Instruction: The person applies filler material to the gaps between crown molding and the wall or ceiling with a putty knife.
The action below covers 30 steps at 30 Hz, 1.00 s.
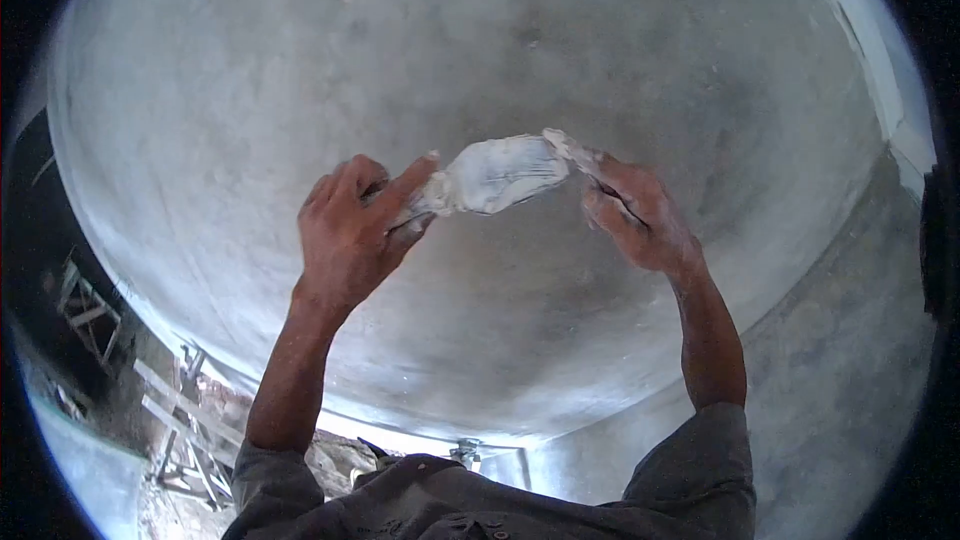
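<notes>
My left hand (350,225) is closed around the putty-smeared handle end of a wide putty knife (508,176). Its blade points right, and white putty coats its face. From the other side, my right hand (640,215) grips a second, narrower scraper (573,150), mostly hidden by my fingers. The tip of this scraper carries a lump of white putty and meets the right edge of the wide blade. Both hands are raised before a large grey plastered surface (520,340), and white residue marks my fingers.
A pale strip (870,50) borders the grey surface at upper right, with another grey plastered surface (830,370) beyond it. Wooden trestles or scaffold pieces (185,420) stand at lower left, beside rubble-like ground. A dark area with a wooden frame (90,315) lies at far left.
</notes>
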Tool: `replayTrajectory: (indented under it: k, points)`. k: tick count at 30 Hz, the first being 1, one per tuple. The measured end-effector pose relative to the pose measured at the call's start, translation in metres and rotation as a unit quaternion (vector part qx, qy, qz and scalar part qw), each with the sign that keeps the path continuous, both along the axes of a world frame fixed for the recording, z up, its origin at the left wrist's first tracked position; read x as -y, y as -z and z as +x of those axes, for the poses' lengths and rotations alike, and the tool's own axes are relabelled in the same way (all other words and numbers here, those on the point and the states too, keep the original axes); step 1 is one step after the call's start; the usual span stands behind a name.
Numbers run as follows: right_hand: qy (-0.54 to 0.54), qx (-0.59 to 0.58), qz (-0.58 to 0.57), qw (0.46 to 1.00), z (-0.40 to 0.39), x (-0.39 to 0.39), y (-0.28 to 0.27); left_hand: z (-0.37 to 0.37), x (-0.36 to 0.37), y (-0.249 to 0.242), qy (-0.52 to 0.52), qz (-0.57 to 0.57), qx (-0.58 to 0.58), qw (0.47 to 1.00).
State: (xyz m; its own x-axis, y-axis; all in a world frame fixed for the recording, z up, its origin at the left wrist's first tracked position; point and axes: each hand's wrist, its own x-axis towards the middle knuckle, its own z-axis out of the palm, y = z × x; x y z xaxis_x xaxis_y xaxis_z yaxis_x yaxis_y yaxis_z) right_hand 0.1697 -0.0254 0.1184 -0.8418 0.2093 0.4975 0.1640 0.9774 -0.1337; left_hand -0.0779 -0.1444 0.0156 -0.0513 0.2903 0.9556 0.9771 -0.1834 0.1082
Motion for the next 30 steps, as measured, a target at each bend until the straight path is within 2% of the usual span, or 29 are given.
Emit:
replayTrajectory:
  k: [2, 4, 7, 9, 12, 14, 16, 17, 18, 19, 21, 22, 23, 24, 25, 27, 29, 30]
  points:
    - [-0.028, -0.003, 0.005, 1.0, -0.003, -0.001, 0.01, 0.0, -0.002, 0.003, 0.002, -0.002, 0.003, 1.0]
    - [0.022, -0.023, 0.04, 0.999, -0.001, 0.001, 0.017, 0.001, -0.007, 0.007, -0.006, 0.0, -0.014, 1.0]
    - [-0.012, -0.016, -0.023, 1.0, 0.001, -0.001, 0.027, 0.006, -0.016, 0.012, -0.015, 0.006, -0.024, 1.0]
    - [0.057, -0.004, -0.047, 0.997, -0.001, 0.002, 0.032, 0.011, -0.022, 0.01, -0.025, 0.002, -0.022, 0.999]
    - [0.071, -0.022, -0.082, 0.994, 0.0, 0.001, 0.042, 0.016, -0.027, 0.003, -0.005, 0.006, 0.0, 1.0]
    - [-0.054, -0.103, -0.196, 0.974, 0.008, -0.046, 0.087, 0.021, -0.032, 0.001, -0.032, -0.039, 0.015, 0.999]
    - [-0.062, 0.026, -0.143, 0.987, 0.006, -0.011, 0.039, 0.017, -0.052, 0.006, 0.052, 0.012, 0.088, 0.995]
    - [-0.031, -0.003, -0.118, 0.992, 0.015, -0.01, 0.025, 0.019, -0.059, -0.002, 0.04, 0.043, 0.096, 0.994]
    - [0.004, -0.109, -0.152, 0.982, 0.022, -0.01, 0.012, 0.016, -0.072, -0.002, 0.109, 0.114, 0.15, 0.976]
    - [0.024, -0.208, -0.188, 0.96, 0.029, -0.01, -0.002, 0.018, -0.073, -0.008, 0.127, 0.132, 0.194, 0.964]
    - [0.108, -0.399, -0.132, 0.901, 0.051, -0.008, -0.066, 0.009, -0.095, 0.0, 0.146, 0.179, 0.177, 0.957]
    - [0.172, -0.379, -0.077, 0.906, 0.076, -0.02, -0.102, 0.002, -0.106, 0.009, 0.15, 0.214, 0.173, 0.95]
    - [0.119, -0.548, -0.023, 0.828, 0.09, -0.055, -0.133, -0.003, -0.116, 0.022, 0.152, 0.218, 0.166, 0.949]
    - [0.12, -0.546, 0.026, 0.829, 0.113, -0.059, -0.172, -0.008, -0.127, 0.034, 0.184, 0.259, 0.176, 0.932]
    - [0.132, -0.595, 0.048, 0.791, 0.122, -0.078, -0.209, -0.017, -0.137, 0.041, 0.214, 0.296, 0.19, 0.912]
    - [0.125, -0.584, 0.008, 0.802, 0.141, -0.076, -0.264, -0.011, -0.135, 0.037, 0.232, 0.304, 0.212, 0.899]
    - [0.101, -0.624, -0.086, 0.77, 0.131, -0.077, -0.299, -0.008, -0.134, 0.037, 0.244, 0.311, 0.239, 0.887]
    - [0.097, -0.621, -0.088, 0.773, 0.123, -0.083, -0.312, -0.01, -0.135, 0.038, 0.224, 0.31, 0.209, 0.9]
